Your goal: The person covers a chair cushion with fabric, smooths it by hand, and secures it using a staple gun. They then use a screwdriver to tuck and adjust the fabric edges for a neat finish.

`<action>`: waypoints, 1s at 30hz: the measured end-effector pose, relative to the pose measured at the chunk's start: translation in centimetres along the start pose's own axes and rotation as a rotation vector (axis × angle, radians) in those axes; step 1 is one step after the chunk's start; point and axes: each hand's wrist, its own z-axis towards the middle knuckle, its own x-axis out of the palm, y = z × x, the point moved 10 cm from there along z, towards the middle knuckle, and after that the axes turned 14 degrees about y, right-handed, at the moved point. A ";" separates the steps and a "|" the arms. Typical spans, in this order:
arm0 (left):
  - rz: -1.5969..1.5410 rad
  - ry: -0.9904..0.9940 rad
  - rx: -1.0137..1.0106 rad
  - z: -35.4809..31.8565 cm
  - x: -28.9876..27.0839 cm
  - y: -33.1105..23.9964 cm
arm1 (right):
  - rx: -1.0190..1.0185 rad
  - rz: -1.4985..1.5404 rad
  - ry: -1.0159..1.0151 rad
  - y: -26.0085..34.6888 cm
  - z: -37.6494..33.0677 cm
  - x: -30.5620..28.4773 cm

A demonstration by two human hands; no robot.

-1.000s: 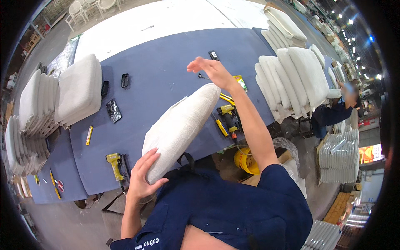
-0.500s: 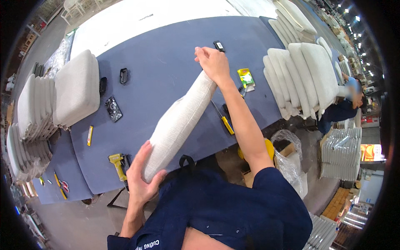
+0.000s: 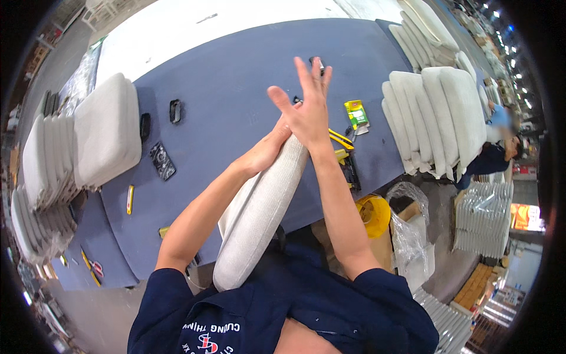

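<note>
A light grey fabric seat cushion stands on edge, its near end against my torso and its far end over the table. My left hand lies at the cushion's far end, its fingers partly hidden behind my right hand and seeming to grip the fabric there. Directly beside it is my right hand, with fingers and thumb spread apart and the heel of the palm close to the cushion's tip. A yellow-handled tool lies just right of that wrist.
Stacked grey cushions flank the blue padded table on the left, with more cushions on the right. A phone, a yellow cutter and a yellow-green box lie on the table. A yellow bucket stands below its edge.
My left hand has gone from the cushion's near end up to its far end. The right hand has opened its fingers. The cushion's near end has come closer to my torso.
</note>
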 end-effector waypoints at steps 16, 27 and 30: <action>0.908 -0.112 -0.398 -0.7 -6.2 -5.7 | -0.099 0.538 -0.145 -3.4 -1.8 8.8; 1.127 -0.496 -0.298 -6.1 -15.6 -4.7 | -0.126 0.230 0.028 -3.5 -3.7 19.2; 1.128 -0.511 -0.322 -6.8 -15.6 -5.1 | -0.124 0.246 0.051 -6.3 -7.9 20.5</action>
